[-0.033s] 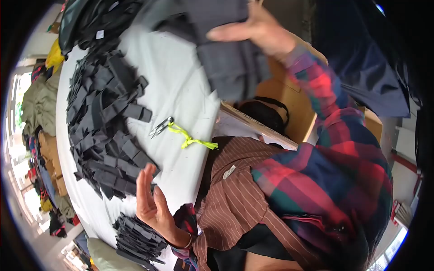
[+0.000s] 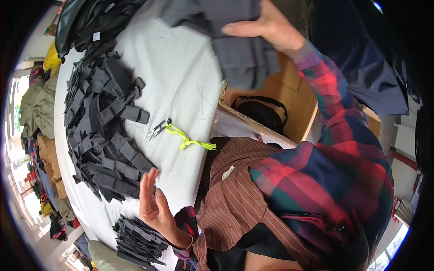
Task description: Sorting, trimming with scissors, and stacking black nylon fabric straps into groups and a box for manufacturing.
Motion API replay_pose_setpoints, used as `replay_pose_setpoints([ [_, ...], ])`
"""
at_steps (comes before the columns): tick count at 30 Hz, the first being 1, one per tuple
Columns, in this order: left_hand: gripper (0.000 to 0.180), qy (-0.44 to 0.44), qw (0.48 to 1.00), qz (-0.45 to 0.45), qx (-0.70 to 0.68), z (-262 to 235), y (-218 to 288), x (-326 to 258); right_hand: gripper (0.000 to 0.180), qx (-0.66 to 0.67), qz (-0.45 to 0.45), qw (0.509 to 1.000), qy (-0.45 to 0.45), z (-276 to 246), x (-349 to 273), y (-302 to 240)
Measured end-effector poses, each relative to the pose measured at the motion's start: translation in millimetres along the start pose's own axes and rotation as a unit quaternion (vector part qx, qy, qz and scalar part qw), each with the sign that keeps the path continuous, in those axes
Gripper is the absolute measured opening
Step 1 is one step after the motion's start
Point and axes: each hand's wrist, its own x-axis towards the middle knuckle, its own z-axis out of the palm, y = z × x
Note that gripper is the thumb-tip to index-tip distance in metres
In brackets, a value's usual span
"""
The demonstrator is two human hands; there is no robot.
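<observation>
Grey cloth (image 2: 239, 49) hangs clutched in the right hand (image 2: 266, 27) at twelve o'clock; left hand (image 2: 153, 203), empty and spread, at seven.

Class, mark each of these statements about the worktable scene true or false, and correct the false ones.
1. The right hand grips a grey fabric piece. True.
2. The left hand holds the thread snips. False: it is open and empty, and the snips lie apart from it on the white table.
3. A yellow-green ribbon is tied to the snips. True.
4. The cardboard box sits in the middle of the table. False: it stands beside the table's edge.
5. The black fabric strips are piled on the table. True.
</observation>
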Motion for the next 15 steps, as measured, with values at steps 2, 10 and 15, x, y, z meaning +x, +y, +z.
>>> replay_pose_setpoints([
  [2,0.036,-0.004,0.999,-0.034,0.023,1,-22,-9,0.055,-0.174,0.014,0.984,0.029,-42,-24,28],
  [10,0.035,-0.025,0.997,-0.059,0.054,15,-36,-17,0.079,-0.304,0.175,0.936,0.006,-62,-128,188],
  [15,0.036,-0.046,0.988,-0.056,0.136,16,-31,-23,0.083,-0.416,0.286,0.863,-0.031,-76,-136,263],
])
